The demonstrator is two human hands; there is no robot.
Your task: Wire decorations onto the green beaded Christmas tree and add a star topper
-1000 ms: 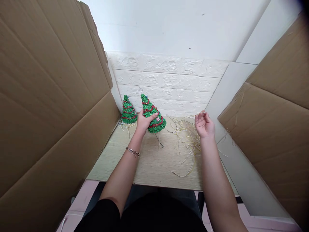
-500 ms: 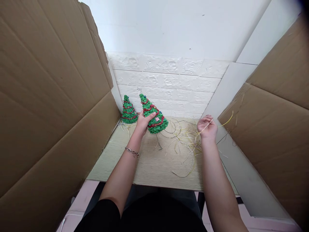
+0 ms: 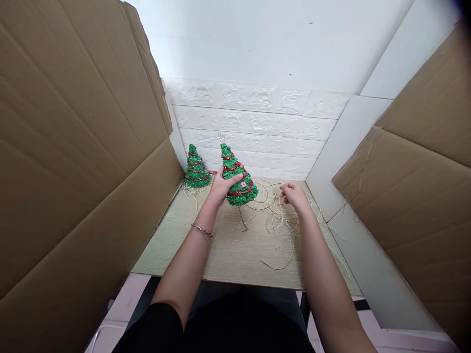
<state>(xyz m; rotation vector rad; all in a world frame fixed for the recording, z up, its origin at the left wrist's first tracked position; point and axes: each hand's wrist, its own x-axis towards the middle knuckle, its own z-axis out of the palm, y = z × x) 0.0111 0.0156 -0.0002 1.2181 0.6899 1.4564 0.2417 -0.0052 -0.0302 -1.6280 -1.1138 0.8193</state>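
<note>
My left hand (image 3: pixel 221 188) is wrapped round the left side of a small green Christmas tree (image 3: pixel 243 186) with red garland, small ornaments and a clear star on its tip. The tree leans slightly to the left, and dark and pale wire ends hang below its base. My right hand (image 3: pixel 293 195) is over the pile of yellow and white strings (image 3: pixel 289 220), thumb and fingertips pinched together on a pale string. A second green tree (image 3: pixel 197 171) stands upright to the left of my left hand, with pale strings around its base.
Large cardboard sheets rise on the left (image 3: pixel 84 147) and right (image 3: pixel 412 171) of the wooden table (image 3: pixel 235 260). A white brick-patterned wall (image 3: pixel 250 117) closes off the back. Loose strings reach the table's right edge.
My right hand has moved left and turned palm down, away from the right edge, bringing a string with it. The held tree has shifted slightly right and stands more upright.
</note>
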